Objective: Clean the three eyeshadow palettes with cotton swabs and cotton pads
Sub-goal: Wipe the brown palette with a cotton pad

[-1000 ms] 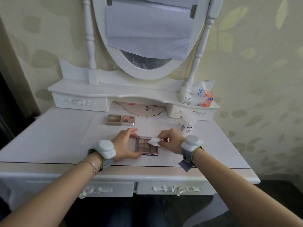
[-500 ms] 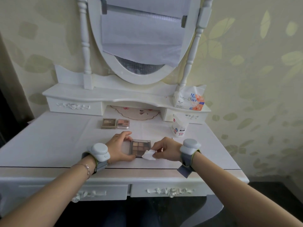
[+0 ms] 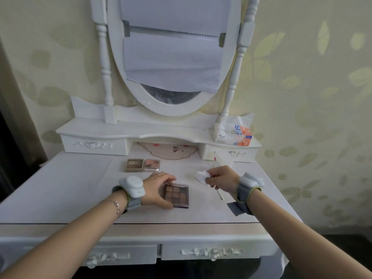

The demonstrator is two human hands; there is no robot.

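Lifted off the open brown nine-pan eyeshadow palette [image 3: 176, 195], the right hand [image 3: 220, 180] now hovers to its right, pinching a crumpled white cotton pad [image 3: 202, 176] with a thin cotton swab [image 3: 219, 194] poking out beneath. Near the dressing table's [image 3: 60, 190] front edge, the left hand [image 3: 158, 187] grips the palette's left side. Its rigid, light case likely slides easily; hold the rim, since the pressed powders look fragile.

A home dressing corner was shown: a white carved vanity worktop [image 3: 70, 188] with drawers [image 3: 209, 252], backed by an oval mirror [image 3: 173, 57] on turned posts. Leaf-patterned wallpaper [image 3: 312, 87] was seen behind, and a tissue pack [image 3: 233, 131] was kept on the shelf [image 3: 130, 129].
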